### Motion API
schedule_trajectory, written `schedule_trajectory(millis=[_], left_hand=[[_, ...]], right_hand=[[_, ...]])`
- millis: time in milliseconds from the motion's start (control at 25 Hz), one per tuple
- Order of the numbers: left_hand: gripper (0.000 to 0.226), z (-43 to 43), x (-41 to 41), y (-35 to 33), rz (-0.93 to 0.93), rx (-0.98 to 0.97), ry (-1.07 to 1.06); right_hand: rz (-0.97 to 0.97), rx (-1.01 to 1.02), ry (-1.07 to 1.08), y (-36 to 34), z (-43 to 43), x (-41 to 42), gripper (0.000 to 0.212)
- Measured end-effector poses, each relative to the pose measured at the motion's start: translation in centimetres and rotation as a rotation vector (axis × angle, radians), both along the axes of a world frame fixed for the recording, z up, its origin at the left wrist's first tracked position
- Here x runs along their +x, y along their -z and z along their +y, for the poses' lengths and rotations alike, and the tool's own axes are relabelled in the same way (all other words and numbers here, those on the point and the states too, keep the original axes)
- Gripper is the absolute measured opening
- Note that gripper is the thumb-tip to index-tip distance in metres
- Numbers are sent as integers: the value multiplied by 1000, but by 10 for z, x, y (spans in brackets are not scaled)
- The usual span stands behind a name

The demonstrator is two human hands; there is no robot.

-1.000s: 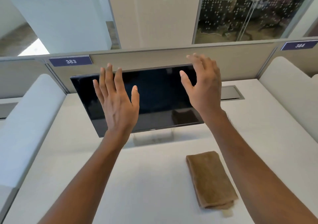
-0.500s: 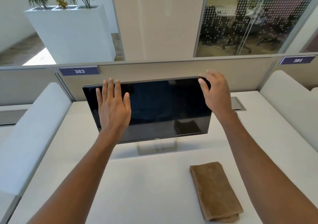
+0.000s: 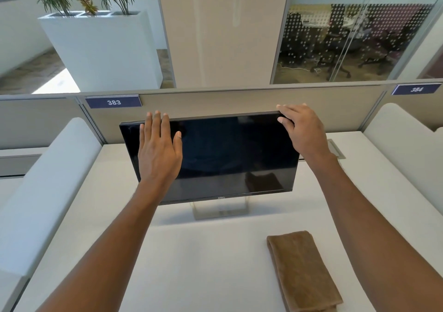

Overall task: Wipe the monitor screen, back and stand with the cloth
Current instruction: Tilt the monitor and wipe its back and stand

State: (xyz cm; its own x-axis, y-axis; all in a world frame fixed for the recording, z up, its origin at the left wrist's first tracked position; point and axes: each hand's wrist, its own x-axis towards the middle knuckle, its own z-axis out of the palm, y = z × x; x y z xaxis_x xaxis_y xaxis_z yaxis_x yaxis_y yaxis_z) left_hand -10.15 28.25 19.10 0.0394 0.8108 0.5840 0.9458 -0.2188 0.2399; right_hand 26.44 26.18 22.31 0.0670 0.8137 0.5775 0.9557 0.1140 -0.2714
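Note:
A black monitor (image 3: 227,153) stands on a silver stand (image 3: 220,212) at the back of the white desk (image 3: 191,263), its dark screen tilted back. My left hand (image 3: 159,153) lies flat over the screen's left part, fingers apart, their tips at the top edge. At the top right corner is my right hand (image 3: 299,129), with its fingers curled over the top edge and its thumb on the front. A folded brown cloth (image 3: 302,271) lies on the desk at the near right, with neither hand on it.
A beige partition (image 3: 239,101) with a "383" label (image 3: 113,102) runs close behind the monitor. White padded dividers (image 3: 45,191) flank the desk on both sides. A cable hatch (image 3: 336,149) sits in the desk behind my right wrist.
Both hands moved forward from in front of the screen to the monitor's top edge. The right hand closed on the top right corner. The cloth stayed put.

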Motion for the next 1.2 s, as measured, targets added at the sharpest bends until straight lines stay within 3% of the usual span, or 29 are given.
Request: schedule_trajectory(millis=[1200], left_hand=[[52, 38, -32, -6, -166, -86, 298]], right_hand=[[-24, 45, 174, -1, -38, -34, 33]])
